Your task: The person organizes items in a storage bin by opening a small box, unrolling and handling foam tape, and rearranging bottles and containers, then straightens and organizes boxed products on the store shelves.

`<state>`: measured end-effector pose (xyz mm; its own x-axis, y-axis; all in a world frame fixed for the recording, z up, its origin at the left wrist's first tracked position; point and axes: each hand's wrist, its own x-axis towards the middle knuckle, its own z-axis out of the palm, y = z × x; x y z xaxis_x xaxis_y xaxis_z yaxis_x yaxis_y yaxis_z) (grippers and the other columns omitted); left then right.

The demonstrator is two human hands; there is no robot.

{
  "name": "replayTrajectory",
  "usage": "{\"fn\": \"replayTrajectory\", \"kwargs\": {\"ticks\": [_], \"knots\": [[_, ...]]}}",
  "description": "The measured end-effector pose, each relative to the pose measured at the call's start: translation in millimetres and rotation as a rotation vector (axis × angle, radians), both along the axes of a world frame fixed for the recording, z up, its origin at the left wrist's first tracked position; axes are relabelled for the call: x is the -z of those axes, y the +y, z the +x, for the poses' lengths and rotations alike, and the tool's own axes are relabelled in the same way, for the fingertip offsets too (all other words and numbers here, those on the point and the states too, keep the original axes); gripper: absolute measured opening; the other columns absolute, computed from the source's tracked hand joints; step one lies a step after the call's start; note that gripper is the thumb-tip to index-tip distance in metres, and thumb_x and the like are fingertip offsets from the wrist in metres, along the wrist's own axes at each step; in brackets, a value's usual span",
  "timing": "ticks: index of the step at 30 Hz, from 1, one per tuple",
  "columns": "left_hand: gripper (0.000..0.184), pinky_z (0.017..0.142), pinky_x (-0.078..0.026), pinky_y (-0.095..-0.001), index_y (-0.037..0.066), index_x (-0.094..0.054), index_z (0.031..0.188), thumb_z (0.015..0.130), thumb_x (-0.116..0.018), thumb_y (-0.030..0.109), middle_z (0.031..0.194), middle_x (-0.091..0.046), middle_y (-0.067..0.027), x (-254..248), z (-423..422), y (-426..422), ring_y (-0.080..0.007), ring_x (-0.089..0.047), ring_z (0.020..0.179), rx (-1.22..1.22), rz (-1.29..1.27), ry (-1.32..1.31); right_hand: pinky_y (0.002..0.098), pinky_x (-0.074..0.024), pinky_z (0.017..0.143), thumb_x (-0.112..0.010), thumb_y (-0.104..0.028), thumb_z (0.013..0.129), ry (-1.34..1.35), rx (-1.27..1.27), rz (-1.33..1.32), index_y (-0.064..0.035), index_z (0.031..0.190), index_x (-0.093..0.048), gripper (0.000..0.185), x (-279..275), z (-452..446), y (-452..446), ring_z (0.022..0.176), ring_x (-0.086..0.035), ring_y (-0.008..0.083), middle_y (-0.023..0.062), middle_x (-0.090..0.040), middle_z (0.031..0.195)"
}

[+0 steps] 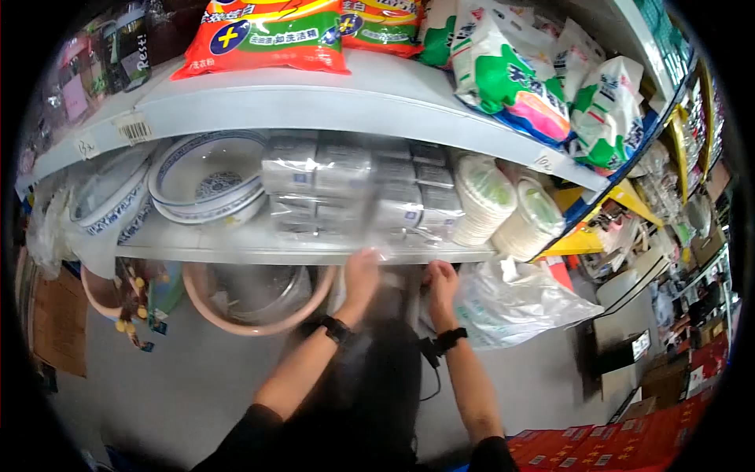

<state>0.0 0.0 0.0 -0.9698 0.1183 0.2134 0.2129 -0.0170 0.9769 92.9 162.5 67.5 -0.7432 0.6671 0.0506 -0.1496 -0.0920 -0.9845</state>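
Observation:
My left hand [361, 283] is raised at the front edge of the lower shelf [314, 256], its fingers closed near some clear plastic; what it holds is blurred. To its right, my right hand [442, 287] is curled just below the same edge, with its contents hidden. Behind my hands, plastic-wrapped silvery packs [322, 189] are stacked on the shelf. Blue-and-white bowls [208, 177] sit left of the packs, and wrapped stacks of white cups or bowls [481, 200] stand to the right. A black band is on each wrist.
Red detergent bags [275, 39] and green-and-white bags [511, 79] lie on the upper shelf [314, 106]. Below are a large round basin [267, 326] and a white plastic bag [523, 307]. Red boxes [621, 444] are at the lower right.

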Motion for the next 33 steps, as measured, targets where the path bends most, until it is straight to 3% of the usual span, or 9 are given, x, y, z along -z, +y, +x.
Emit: {"fn": "replayTrajectory", "kwargs": {"ticks": [2,3,5,6,8,11,15,22,33], "knots": [[0.019,0.053,-0.048,-0.0233,0.000,-0.062,0.108,0.096,-0.063,0.015,0.078,-0.063,-0.0031,-41,33,-5,-0.0096,-0.063,0.067,0.106,0.089,-0.008,0.0242,-0.0423,0.057,-0.062,-0.007,0.092,0.064,0.086,0.043,-0.0064,0.087,-0.058,0.006,-4,20,12,0.063,-0.050,0.0089,-0.0007,-0.057,0.073],[0.019,0.054,-0.049,-0.0233,0.001,-0.062,0.109,0.095,-0.064,0.014,0.086,-0.063,-0.0035,-59,-1,-86,-0.0093,-0.063,0.068,0.109,0.063,0.025,0.0242,-0.0423,0.057,-0.062,-0.007,0.092,0.101,0.111,-0.072,-0.0064,0.087,-0.058,0.006,31,-22,-60,0.063,-0.050,0.0089,-0.0007,-0.057,0.073],[0.024,0.057,-0.051,-0.0234,0.003,-0.059,0.114,0.092,-0.067,0.010,0.110,-0.061,-0.0038,-70,18,-110,-0.0088,-0.062,0.068,-0.016,0.219,0.064,0.0233,-0.0424,0.058,-0.062,-0.007,0.091,0.030,0.025,-0.041,-0.0063,0.090,-0.058,0.004,23,-3,-73,0.064,-0.052,0.0087,-0.0002,-0.058,0.074],[0.032,0.060,-0.050,-0.0228,0.004,-0.056,0.121,0.091,-0.067,0.008,0.112,-0.059,-0.0033,-34,10,-123,-0.0079,-0.059,0.069,-0.067,0.208,0.037,0.0235,-0.0434,0.058,-0.061,-0.007,0.091,-0.034,-0.056,0.052,-0.0056,0.096,-0.059,0.005,18,-1,-73,0.065,-0.053,0.0090,0.0004,-0.059,0.075],[0.040,0.066,-0.048,-0.0220,0.006,-0.052,0.127,0.091,-0.068,0.007,0.115,-0.055,-0.0060,-56,4,-156,-0.0076,-0.054,0.073,-0.374,0.063,0.204,0.0237,-0.0445,0.059,-0.061,-0.006,0.091,-0.103,-0.142,0.113,-0.0048,0.102,-0.060,0.011,11,-6,-99,0.067,-0.054,0.0092,0.0010,-0.059,0.076],[0.041,0.066,-0.047,-0.0230,0.006,-0.051,0.129,0.092,-0.068,0.008,0.117,-0.053,-0.0071,-82,-10,-178,-0.0082,-0.053,0.074,-0.420,0.046,0.125,0.0248,-0.0469,0.061,-0.061,-0.007,0.093,-0.015,-0.380,-0.045,-0.0037,0.120,-0.057,0.028,-19,-30,-139,0.070,-0.056,0.0099,0.0033,-0.062,0.082],[0.034,0.065,-0.048,-0.0259,0.005,-0.051,0.121,0.092,-0.067,0.010,0.113,-0.052,-0.0069,-86,-29,-185,-0.0097,-0.053,0.073,-0.307,0.058,-0.023,0.0257,-0.0481,0.064,-0.061,-0.010,0.095,0.111,-0.367,0.036,-0.0045,0.132,-0.046,0.041,-47,-57,-160,0.073,-0.056,0.0114,0.0084,-0.063,0.091],[0.020,0.061,-0.049,-0.0264,0.005,-0.051,0.107,0.093,-0.064,0.009,0.100,-0.055,-0.0065,-46,-39,-187,-0.0135,-0.060,0.071,-0.275,0.348,-0.091,0.0287,-0.0508,0.067,-0.061,-0.013,0.095,0.042,-0.328,-0.025,-0.0035,0.126,-0.046,0.036,-31,-72,-156,0.080,-0.061,0.0153,0.0087,-0.065,0.093],[0.018,0.053,-0.048,-0.0275,0.004,-0.049,0.107,0.095,-0.062,0.009,0.085,-0.064,-0.0105,-88,-36,-182,-0.0180,-0.063,0.058,-0.210,0.439,-0.234,0.0269,-0.0508,0.062,-0.060,-0.015,0.096,0.130,-0.418,-0.039,-0.0017,0.104,-0.060,0.015,-38,-93,-165,0.078,-0.062,0.0134,0.0056,-0.065,0.091]]}}
